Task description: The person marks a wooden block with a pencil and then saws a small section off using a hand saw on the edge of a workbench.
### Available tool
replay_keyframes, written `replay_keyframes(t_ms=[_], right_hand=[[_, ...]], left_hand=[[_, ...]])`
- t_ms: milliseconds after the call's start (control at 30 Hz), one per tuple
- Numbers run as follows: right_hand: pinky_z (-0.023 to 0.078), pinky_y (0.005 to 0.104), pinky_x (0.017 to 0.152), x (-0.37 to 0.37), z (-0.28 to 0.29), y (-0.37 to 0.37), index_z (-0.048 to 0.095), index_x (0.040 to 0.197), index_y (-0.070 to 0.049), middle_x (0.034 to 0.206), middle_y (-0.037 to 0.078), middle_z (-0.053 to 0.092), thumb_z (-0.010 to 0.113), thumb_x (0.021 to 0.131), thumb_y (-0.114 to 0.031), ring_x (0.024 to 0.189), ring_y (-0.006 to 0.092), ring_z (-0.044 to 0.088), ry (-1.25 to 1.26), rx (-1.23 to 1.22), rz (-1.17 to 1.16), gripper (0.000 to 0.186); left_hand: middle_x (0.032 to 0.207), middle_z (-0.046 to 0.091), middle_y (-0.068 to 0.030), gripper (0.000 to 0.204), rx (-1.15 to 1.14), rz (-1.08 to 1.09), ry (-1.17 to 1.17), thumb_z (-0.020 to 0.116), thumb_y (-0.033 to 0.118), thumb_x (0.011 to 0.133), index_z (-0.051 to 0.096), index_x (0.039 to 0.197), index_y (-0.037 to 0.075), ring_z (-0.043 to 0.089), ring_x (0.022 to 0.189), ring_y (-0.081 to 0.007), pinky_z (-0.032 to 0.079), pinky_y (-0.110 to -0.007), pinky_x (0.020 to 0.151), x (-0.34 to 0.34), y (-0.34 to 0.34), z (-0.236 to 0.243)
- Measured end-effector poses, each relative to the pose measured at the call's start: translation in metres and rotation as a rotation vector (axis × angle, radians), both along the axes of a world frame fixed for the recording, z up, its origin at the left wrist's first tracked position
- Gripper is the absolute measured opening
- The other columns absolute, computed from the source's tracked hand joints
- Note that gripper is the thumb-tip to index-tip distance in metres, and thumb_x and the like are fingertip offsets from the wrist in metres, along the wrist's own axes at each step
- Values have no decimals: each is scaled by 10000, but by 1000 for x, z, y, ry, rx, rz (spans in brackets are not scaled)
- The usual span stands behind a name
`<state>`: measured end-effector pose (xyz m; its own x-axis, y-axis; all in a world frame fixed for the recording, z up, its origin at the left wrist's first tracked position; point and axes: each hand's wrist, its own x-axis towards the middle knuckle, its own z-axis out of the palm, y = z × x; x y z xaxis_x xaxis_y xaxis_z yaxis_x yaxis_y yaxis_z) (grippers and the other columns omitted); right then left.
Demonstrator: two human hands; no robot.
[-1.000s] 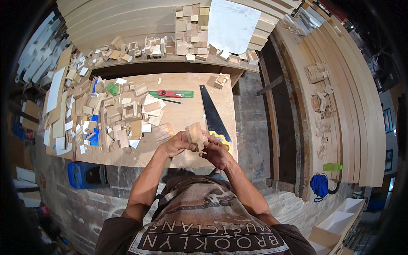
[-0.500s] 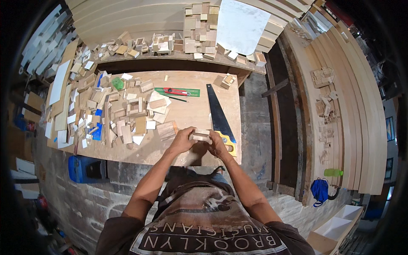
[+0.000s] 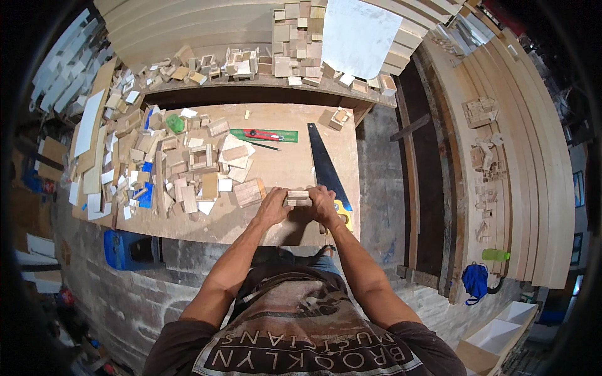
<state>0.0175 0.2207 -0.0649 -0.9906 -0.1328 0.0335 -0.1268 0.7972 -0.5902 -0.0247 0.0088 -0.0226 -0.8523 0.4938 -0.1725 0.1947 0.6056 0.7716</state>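
The left fingers [image 3: 281, 192] and right fingers [image 3: 318, 193] are holding opposite ends of a small wooden piece [image 3: 298, 198], which is lying between them. Probably light, stiff and hardly slippery, it is offering its ends as the surest hold; hard squeezing could chip edges.

Wood piece [image 3: 298, 195] between my left hand [image 3: 271, 207] and right hand [image 3: 323, 205], over near side of bench [image 3: 285, 168]. Saw [image 3: 328, 166] on my right. Cutter [image 3: 263, 134] on ruler [image 3: 292, 136] farther back, pencil [image 3: 265, 146] just nearer me. Offcuts [image 3: 189, 198] left.
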Motion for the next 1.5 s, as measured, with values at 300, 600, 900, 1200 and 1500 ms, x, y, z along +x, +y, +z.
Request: replay_keyframes(t_ms=[300, 600, 900, 1200, 1500], right_hand=[[444, 267, 643, 8, 83, 4, 693, 1029, -43, 849, 1, 657, 820, 822, -246, 735, 84, 567, -634, -1113, -236, 316], [465, 240, 557, 0, 50, 12, 651, 986, -62, 789, 16, 648, 746, 890, -217, 636, 95, 590, -687, -993, -291, 206], [534, 292, 629, 5, -1, -10, 601, 1110, 26, 799, 97, 687, 755, 859, -134, 723, 148, 668, -461, -918, -391, 335], [569, 391, 717, 12, -8, -20, 629, 1173, 16, 939, 213, 715, 771, 793, -110, 834, 372, 709, -17, -146, -279, 425], [558, 491, 815, 13, 14, -20, 620, 1194, -21, 1136, 235, 632, 705, 820, -5, 976, 449, 660, 33, -137, -11, 384]], left_hand=[[895, 595, -16, 547, 591, 45, -254, 808, 67, 858, 552, 1341, 40, 558, 814, -97, 494, -270, 748, -7, -2, 20], [816, 525, 56, 479, 421, -4, -197, 846, 68, 828, 661, 1269, 39, 497, 736, -58, 454, -242, 666, 0, -7, 10], [1011, 651, -147, 419, -100, 26, 142, 751, 43, 826, 649, 1232, 58, 666, 988, -319, 543, -409, 860, 8, 0, -7], [1056, 668, -173, 336, -150, -25, 247, 615, -17, 820, 662, 1147, 41, 638, 1055, -387, 538, -471, 902, 13, 6, -22], [1042, 712, -181, 362, -66, 8, 324, 595, -29, 816, 659, 1169, 16, 668, 1017, -384, 547, -474, 889, 16, 3, -25]])
